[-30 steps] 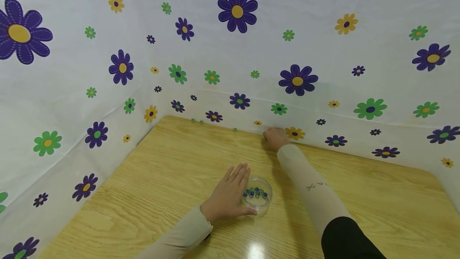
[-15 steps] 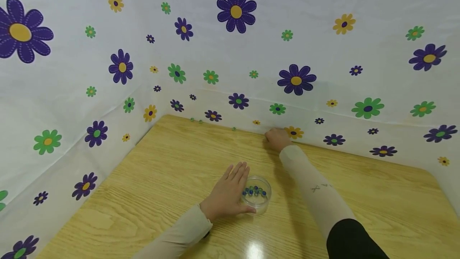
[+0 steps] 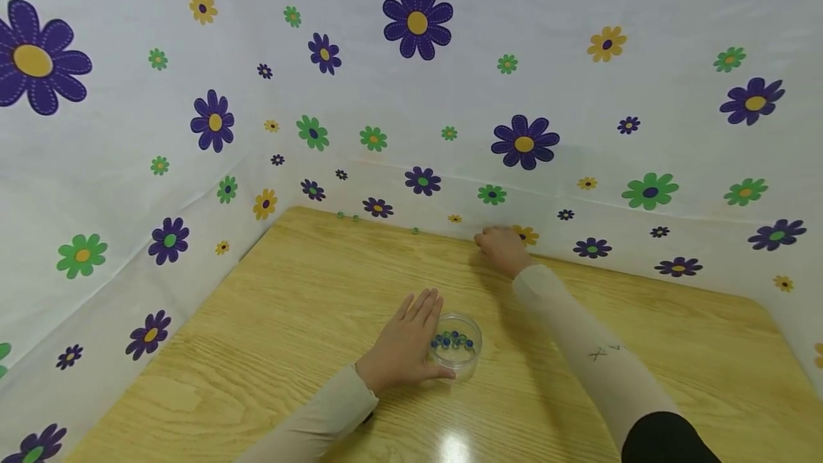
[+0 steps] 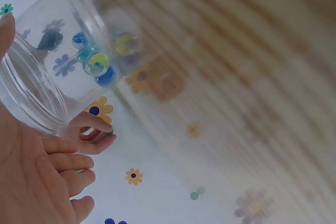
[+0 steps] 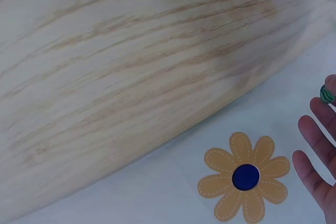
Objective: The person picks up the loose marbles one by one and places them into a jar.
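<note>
1. White cloth (image 3: 566,95) stands upright along the far and left sides, meeting in a far-left corner.
2. Purple, yellow and green flowers (image 3: 417,23) are printed across it.
3. A crease runs low along the far side.
4. The surface (image 3: 289,299) is light, grained wood with rounded far corners.
5. A bright reflection (image 3: 454,447) shines at its near middle.

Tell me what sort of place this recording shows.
Probably a screened-off indoor workspace: a wood-grained table, flowered white sheeting rising along its edges, and a clear jar holding marbles.
</note>
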Available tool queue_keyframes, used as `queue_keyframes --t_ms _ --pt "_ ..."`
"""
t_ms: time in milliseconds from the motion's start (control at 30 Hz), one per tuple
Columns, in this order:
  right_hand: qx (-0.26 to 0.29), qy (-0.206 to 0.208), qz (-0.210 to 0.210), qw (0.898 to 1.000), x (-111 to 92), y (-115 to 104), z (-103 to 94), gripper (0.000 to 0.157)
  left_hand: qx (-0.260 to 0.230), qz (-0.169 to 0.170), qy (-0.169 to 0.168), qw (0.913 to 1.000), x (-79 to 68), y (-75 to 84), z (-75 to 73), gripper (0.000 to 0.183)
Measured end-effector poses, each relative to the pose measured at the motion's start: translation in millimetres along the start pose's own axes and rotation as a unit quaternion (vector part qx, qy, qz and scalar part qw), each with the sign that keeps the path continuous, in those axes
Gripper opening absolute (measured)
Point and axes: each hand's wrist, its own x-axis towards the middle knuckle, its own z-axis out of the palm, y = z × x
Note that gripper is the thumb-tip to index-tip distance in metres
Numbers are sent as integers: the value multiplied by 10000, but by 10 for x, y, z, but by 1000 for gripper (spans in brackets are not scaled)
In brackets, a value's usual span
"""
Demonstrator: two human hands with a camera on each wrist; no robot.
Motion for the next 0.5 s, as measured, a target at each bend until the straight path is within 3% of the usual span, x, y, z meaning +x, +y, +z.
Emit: queue_keyframes --t_ms 500 --pt "-226 1231 -670 9899 -430 -72 -266 8 -134 -75 -163 9997 5 0 -25 112"
